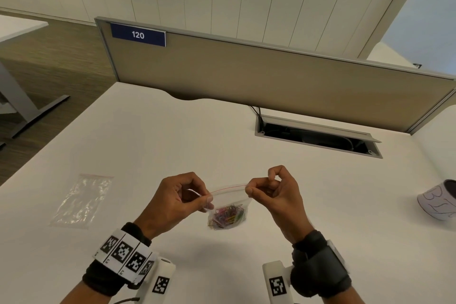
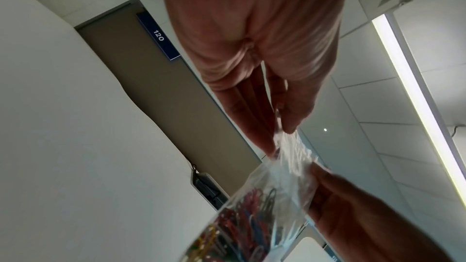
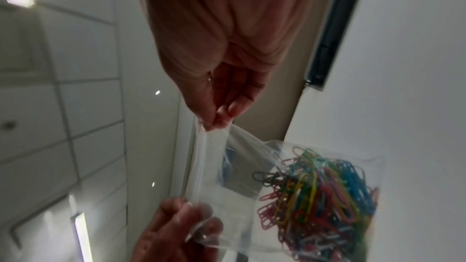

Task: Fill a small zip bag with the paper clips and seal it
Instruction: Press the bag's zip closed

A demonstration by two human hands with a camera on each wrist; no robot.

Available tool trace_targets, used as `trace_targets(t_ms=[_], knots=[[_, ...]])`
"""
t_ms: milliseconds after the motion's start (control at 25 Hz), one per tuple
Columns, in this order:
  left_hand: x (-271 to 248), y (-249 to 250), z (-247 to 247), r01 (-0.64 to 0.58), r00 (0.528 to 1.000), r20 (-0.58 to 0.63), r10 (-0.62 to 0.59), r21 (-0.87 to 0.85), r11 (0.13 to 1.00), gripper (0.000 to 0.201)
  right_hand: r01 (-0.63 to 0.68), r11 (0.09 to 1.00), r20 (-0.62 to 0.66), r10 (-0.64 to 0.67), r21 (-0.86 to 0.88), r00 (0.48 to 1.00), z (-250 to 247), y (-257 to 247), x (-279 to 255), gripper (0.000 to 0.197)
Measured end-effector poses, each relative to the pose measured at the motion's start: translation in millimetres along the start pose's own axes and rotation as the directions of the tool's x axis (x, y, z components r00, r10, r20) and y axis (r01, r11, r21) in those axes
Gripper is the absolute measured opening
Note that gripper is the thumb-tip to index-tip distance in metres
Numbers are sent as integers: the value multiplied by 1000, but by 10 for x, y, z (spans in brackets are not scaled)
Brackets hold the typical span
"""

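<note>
A small clear zip bag [image 1: 228, 196] with a red line along its top hangs above the white desk [image 1: 153, 145], stretched between both hands. Many coloured paper clips [image 1: 228, 216] fill its lower half, also clear in the right wrist view as paper clips [image 3: 320, 196]. My left hand [image 1: 206, 201] pinches the bag's left top corner between thumb and fingers. My right hand [image 1: 249, 191] pinches the right top corner. In the left wrist view the left hand [image 2: 279, 142] nips crumpled plastic of the bag [image 2: 282, 182]. The right hand [image 3: 214, 123] holds the zip strip's end in the right wrist view.
A second, empty zip bag [image 1: 82, 201] lies flat on the desk to the left. A pale cup [image 1: 439, 202] stands at the right edge. An open cable tray [image 1: 318, 137] is cut into the desk before the beige partition [image 1: 259, 76].
</note>
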State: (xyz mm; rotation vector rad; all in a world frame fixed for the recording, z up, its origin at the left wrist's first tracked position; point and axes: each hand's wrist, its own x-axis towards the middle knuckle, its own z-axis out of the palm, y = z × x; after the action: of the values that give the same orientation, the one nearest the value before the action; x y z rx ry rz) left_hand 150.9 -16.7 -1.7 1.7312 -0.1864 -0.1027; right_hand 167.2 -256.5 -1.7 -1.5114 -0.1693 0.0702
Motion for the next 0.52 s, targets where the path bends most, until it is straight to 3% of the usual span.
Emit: trace_targets(t_ms=[120,200,360,520], knots=[[20,-26,2,-14,999,50,4,188,982,39,92,972,42,-84,-215,996,52,-75,-20,39],[51,-28,47,-92,993,100,58,384,919,55,131,945,78,-113,-300,991,79,-118,-28,40],[128,-12,213,-201,980,99,175,536,820,46,174,910,108,-143,-375,984,84,-154,-37,39],[189,11,333,-215,976,108,189,612,761,54,188,887,109,-156,-421,982,53,-152,-39,38]])
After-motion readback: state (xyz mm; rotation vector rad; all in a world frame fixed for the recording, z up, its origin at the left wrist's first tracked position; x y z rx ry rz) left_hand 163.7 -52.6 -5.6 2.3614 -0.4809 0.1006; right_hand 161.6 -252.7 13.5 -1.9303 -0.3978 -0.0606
